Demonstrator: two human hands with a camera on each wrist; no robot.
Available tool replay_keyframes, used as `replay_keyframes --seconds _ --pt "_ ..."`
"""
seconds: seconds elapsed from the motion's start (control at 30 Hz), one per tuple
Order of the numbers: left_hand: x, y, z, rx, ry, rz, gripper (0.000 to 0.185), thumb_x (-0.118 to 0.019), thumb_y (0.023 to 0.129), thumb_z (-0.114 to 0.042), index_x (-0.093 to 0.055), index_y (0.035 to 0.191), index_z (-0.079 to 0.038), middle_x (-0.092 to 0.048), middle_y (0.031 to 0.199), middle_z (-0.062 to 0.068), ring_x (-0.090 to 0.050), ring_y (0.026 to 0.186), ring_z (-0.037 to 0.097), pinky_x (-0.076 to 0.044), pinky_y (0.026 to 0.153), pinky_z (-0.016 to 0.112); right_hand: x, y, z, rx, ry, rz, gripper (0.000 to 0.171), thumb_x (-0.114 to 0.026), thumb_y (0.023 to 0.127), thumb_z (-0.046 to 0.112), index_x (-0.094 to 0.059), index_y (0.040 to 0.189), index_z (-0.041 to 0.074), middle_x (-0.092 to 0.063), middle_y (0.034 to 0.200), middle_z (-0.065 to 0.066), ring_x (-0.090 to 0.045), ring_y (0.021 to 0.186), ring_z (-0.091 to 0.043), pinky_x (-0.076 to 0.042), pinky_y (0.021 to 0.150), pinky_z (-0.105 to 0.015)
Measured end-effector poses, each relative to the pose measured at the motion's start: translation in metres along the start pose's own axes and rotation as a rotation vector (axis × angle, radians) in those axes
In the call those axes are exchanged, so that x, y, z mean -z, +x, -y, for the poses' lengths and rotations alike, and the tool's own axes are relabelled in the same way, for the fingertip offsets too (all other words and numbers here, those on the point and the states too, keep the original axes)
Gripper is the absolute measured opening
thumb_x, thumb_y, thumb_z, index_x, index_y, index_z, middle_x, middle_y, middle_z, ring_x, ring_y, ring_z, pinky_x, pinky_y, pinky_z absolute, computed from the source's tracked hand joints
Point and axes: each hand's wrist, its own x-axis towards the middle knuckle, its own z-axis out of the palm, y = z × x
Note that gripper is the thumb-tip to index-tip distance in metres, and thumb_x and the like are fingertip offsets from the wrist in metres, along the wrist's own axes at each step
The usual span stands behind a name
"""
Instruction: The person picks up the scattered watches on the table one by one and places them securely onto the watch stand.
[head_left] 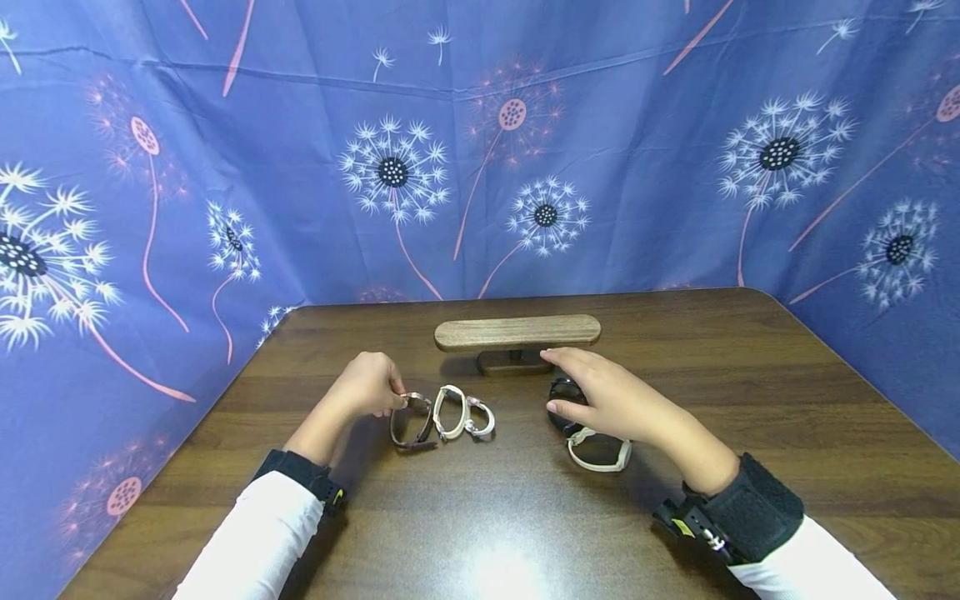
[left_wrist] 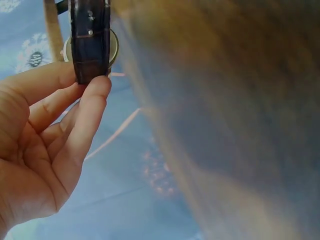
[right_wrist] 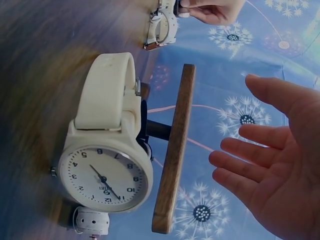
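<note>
Left hand [head_left: 369,385] pinching dark watch [head_left: 412,421] by its strap, right hand [head_left: 611,398] spread, empty, over white watch [head_left: 598,451]; probably light, floppy-strapped, glass-faced, best taken by strap.

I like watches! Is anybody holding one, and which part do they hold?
Yes. The left hand pinches the dark-strapped watch by its strap, between thumb and fingertips. The right hand is open above the white watch, holding nothing.

Head looks down; 2 wrist views sit close
</note>
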Motion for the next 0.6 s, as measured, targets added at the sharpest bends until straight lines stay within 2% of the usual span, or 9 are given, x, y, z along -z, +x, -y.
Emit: replay_keyframes --seconds 0.07,0.27,0.4,0.6 --pt "0.005 -0.002 -0.004 -0.01 0.025 -0.055 0.015 -0.078 0.077 -0.008 -0.072 0.064 -0.013 -0.059 0.048 -0.008 -0.057 0.044 0.009 -0.05 0.05 0.027 0.0 0.001 0.0 0.005 -0.001 -0.006 0.059 -0.07 0.09 0.021 -0.047 0.138 -0.007 -0.054 0.135 -0.021 -0.049 0.126 -0.038 -0.039 0.105 -0.052" --pt "0.019 -0.009 -0.02 -0.12 0.094 -0.264 0.006 -0.076 0.072 -0.011 -0.075 0.067 -0.014 -0.066 0.062 -0.007 -0.058 0.057 0.01 -0.051 0.056 0.033 0.001 0.002 0.003 -0.001 -0.007 -0.02 0.06 -0.071 0.09 0.024 -0.048 0.138 -0.004 -0.054 0.135 -0.019 -0.049 0.126 -0.037 -0.04 0.104 -0.052" --pt "0.022 -0.013 -0.036 -0.144 0.098 -0.386 0.005 -0.073 0.073 -0.011 -0.075 0.069 -0.014 -0.067 0.063 -0.007 -0.06 0.057 0.01 -0.051 0.055 0.033 0.001 0.005 0.006 0.004 -0.007 -0.039 0.059 -0.07 0.09 0.026 -0.05 0.137 -0.002 -0.055 0.135 -0.018 -0.049 0.126 -0.035 -0.04 0.104 -0.052" --pt "0.019 -0.015 -0.06 -0.202 0.079 -0.655 0.005 -0.073 0.075 -0.01 -0.076 0.071 -0.012 -0.069 0.065 -0.003 -0.062 0.057 0.011 -0.049 0.051 0.032 0.003 0.012 0.01 0.054 -0.008 -0.162 0.05 -0.071 0.088 0.02 -0.056 0.13 -0.003 -0.06 0.127 -0.018 -0.054 0.12 -0.033 -0.043 0.101 -0.05"
